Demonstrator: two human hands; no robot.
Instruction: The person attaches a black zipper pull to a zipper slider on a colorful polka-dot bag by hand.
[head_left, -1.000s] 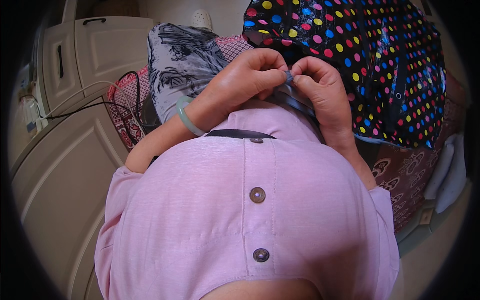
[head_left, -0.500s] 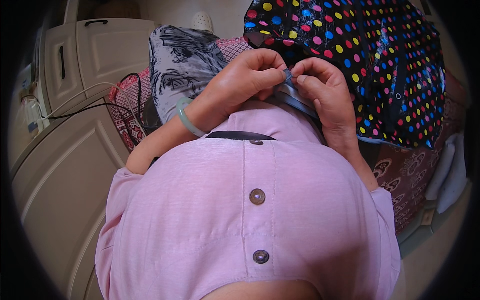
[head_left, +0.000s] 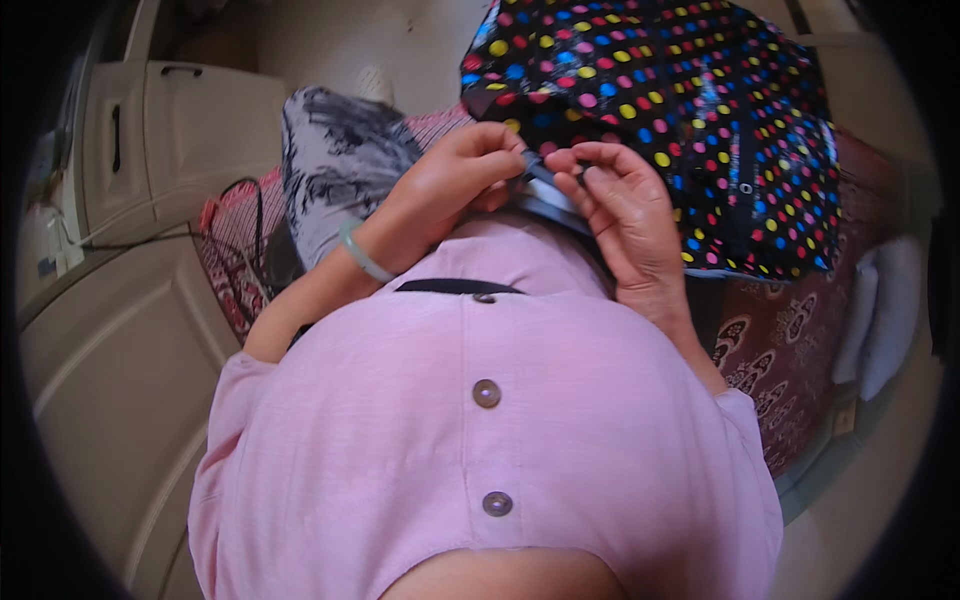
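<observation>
My left hand (head_left: 455, 172) is closed, its thumb and fingertips pinching the edge of a grey-blue piece of cloth (head_left: 543, 184) above my lap. A pale green bangle (head_left: 362, 252) circles the left wrist. Just right of the cloth, my right hand (head_left: 632, 212) is raised with its thumb and index fingertips drawn together and the other fingers curled. Whatever lies between those fingertips is too small to make out. Part of the cloth disappears behind the hands. Beyond the right hand sits a large shiny black bag (head_left: 700, 130) with coloured polka dots.
Grey-and-black printed fabric (head_left: 345, 155) covers my left knee. Under me spreads a red patterned cover (head_left: 770, 345). Cream cabinets (head_left: 130, 330) stand at left, with dark cords (head_left: 250, 235) near them. A white slipper (head_left: 373, 85) rests on the floor; a pale cushion-like thing (head_left: 890, 310) is at right.
My right hand has come away from the cloth edge, opening a small gap between the hands. The left hand keeps its pinch. The whole view has shifted slightly.
</observation>
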